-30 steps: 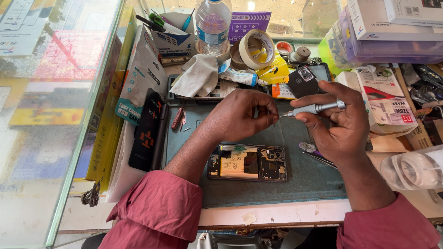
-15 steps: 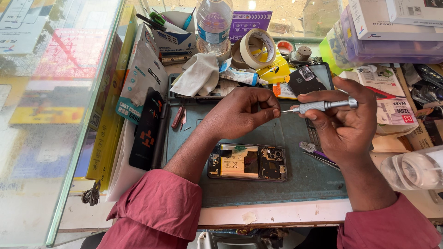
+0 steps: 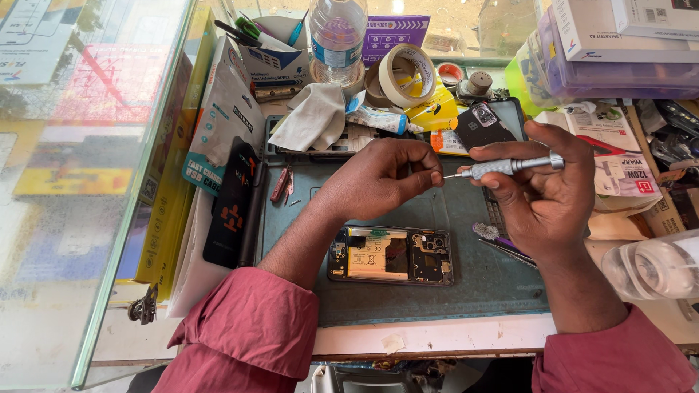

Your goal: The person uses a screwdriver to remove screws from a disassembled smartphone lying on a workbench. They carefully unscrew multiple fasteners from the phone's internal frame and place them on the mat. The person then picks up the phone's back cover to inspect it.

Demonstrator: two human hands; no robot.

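**Screwdriver tip pinched in mid-air above the opened phone**

While both hands work raised over the green repair mat, the opened phone lies flat near its front edge, back cover off, long axis running left to right, camera cut-out toward the right. Just right of the phone lie tweezers and a small brush; beyond the mat's far edge stand a water bottle and tape rolls.

Above and right of the phone, the right hand is curled shut around a silver precision screwdriver, held about level, long axis left to right, tip pointing left. The left hand, directly above the phone, is nearly closed, its fingertips pinched at that tip; whether a screw or bit sits between them is too small to tell.

A likely risk: any tiny part at the tip could slip from the pinch and drop into the exposed phone or bounce into the clutter. A slip of the sharp tip could also prick the fingertips.
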